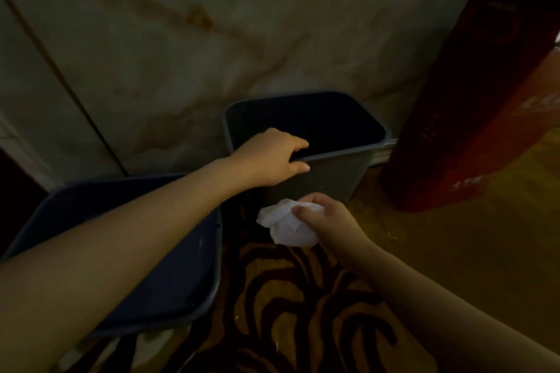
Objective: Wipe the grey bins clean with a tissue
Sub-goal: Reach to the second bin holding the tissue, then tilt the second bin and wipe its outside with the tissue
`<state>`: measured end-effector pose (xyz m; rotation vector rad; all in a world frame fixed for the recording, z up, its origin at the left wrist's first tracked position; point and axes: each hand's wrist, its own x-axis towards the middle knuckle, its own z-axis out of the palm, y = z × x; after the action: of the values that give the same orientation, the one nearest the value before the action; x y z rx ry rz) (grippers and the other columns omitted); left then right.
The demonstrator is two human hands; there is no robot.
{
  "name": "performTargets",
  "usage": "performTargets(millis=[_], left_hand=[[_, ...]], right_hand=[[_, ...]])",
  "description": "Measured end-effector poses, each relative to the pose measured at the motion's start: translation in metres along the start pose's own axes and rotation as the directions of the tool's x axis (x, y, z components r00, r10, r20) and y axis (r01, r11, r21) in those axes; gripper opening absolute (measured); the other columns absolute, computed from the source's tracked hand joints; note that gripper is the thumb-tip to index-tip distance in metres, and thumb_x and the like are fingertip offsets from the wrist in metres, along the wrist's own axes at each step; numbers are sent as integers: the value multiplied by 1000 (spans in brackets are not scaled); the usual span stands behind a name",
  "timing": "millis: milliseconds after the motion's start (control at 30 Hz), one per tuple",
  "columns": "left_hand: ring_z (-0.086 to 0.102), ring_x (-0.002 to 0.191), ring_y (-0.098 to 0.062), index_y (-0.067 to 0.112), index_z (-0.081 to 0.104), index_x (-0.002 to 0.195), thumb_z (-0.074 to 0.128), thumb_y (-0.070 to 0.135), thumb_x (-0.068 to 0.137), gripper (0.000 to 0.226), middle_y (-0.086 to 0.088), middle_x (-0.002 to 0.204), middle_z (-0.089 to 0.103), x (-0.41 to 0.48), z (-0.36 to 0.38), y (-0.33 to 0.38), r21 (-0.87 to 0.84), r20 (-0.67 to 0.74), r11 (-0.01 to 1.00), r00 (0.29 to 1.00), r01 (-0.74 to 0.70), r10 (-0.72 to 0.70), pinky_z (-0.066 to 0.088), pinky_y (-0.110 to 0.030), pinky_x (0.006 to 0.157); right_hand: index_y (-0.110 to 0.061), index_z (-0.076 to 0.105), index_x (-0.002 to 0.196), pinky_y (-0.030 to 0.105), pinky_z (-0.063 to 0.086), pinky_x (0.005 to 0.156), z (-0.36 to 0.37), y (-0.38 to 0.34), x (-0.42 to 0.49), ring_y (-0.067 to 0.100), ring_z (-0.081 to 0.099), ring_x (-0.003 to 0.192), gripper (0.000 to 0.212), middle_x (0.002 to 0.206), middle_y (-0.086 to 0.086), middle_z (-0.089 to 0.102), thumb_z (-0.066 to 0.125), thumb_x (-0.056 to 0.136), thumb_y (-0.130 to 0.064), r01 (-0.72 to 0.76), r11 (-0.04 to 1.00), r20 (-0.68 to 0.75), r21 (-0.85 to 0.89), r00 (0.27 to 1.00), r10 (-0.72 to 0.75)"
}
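Note:
Two grey bins stand on the floor. The far grey bin point(339, 172) is upright near the wall, and my left hand point(269, 157) grips its near rim, fingers curled over the edge. My right hand point(327, 218) holds a crumpled white tissue point(288, 224) against the lower front wall of that bin. The near grey bin point(188, 269) sits at the lower left, partly hidden under my left forearm.
A tall dark red box point(472, 94) leans at the right beside the far bin. A marbled wall point(181, 54) rises behind the bins. A striped brown and black rug point(303, 306) lies under my arms, with wooden floor point(454, 251) to the right.

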<state>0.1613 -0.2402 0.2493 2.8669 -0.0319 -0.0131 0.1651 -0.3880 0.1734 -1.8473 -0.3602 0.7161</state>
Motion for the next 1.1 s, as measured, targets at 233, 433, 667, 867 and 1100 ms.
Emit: performTargets(millis=[233,433,667,867,1100], left_hand=[[62,87,-21,10,62,102,45,24,93,24,-9,99,65,35,19,3,45,194,998,980,42,-50,51,-35,79],[62,84,-25,5,68,99,47,23,92,28,-11,90,66,40,2,12,-36,80,998,996,43,-40,47,-35,77],[60,81,-15,6,73,97,57,18,87,22,-10,93,72,50,-16,38,-343,23,922,983,178,-181,49,-27,78],[54,64,-18,5,67,67,57,5,85,20,-11,68,61,44,-4,47,-657,88,696,946,290,-311,44,-26,64],[58,60,-17,5,64,66,56,6,86,22,-11,65,65,41,15,35,-786,36,551,911,280,-411,46,-23,61]], right_hand=[[-26,57,119,23,47,70,-14,14,-14,7,56,89,26,94,-9,57,49,94,-25,-150,982,-110,111,981,162],[-23,58,115,29,52,75,-51,3,-24,14,63,92,24,102,1,65,48,94,-25,24,934,-433,356,890,142],[-8,60,104,30,45,78,-83,-21,-2,11,55,91,30,92,-4,60,42,97,-30,317,947,-741,44,646,-182],[6,52,121,43,28,111,-45,-41,15,35,40,131,48,133,26,50,21,95,-19,403,807,-454,-432,676,-581],[-3,33,142,28,20,115,-49,-17,44,27,29,138,47,151,13,32,42,96,-8,295,639,-359,-711,628,-690]])
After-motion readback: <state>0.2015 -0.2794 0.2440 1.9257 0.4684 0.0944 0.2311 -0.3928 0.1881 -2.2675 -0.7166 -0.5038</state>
